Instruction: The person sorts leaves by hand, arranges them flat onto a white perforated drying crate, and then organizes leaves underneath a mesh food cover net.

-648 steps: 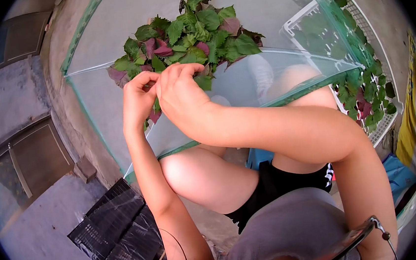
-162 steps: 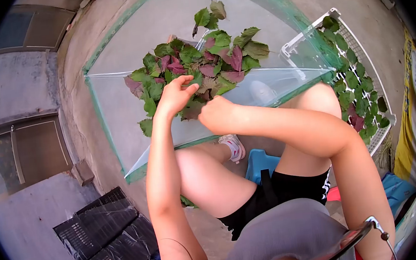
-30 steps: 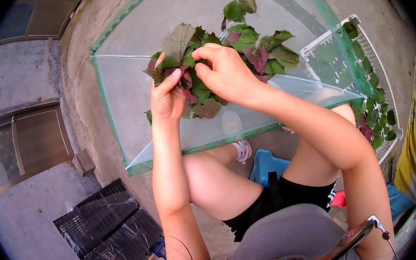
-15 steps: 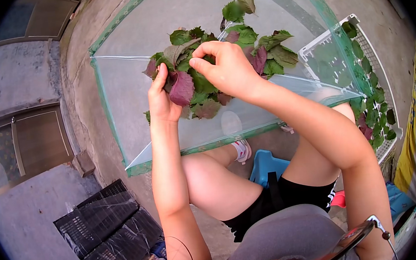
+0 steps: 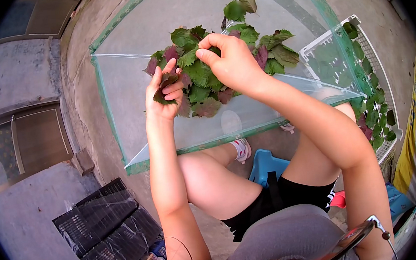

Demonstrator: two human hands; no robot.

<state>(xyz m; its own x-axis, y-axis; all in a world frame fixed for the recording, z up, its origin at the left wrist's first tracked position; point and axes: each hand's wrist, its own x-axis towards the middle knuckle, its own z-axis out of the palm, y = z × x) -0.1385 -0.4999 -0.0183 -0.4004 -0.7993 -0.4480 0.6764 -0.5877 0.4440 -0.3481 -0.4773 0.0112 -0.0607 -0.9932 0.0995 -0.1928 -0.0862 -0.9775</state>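
A heap of green and purple perilla leaves (image 5: 201, 76) lies on a see-through mesh food cover (image 5: 131, 102) with green edging. My left hand (image 5: 165, 101), at the heap's left side, has its fingers curled round a few dark perilla leaves (image 5: 165, 86) against the palm. Above the heap, the thumb and forefinger of my right hand (image 5: 234, 63) are pinched together at the edge of a green perilla leaf (image 5: 188, 58). The fingertips partly cover where they meet it.
A white slatted crate (image 5: 380, 60) with more leaves stands at the right, partly behind the mesh. A blue plastic stool (image 5: 265, 167) is under me. Black plastic-wrapped trays (image 5: 105, 228) lie at lower left. A yellow-striped sheet (image 5: 411, 137) hangs far right.
The large purple leaf that stood up in my left hand no longer shows there; the fingers have curled round darker leaves. My right hand has shifted slightly right and stays pinched.
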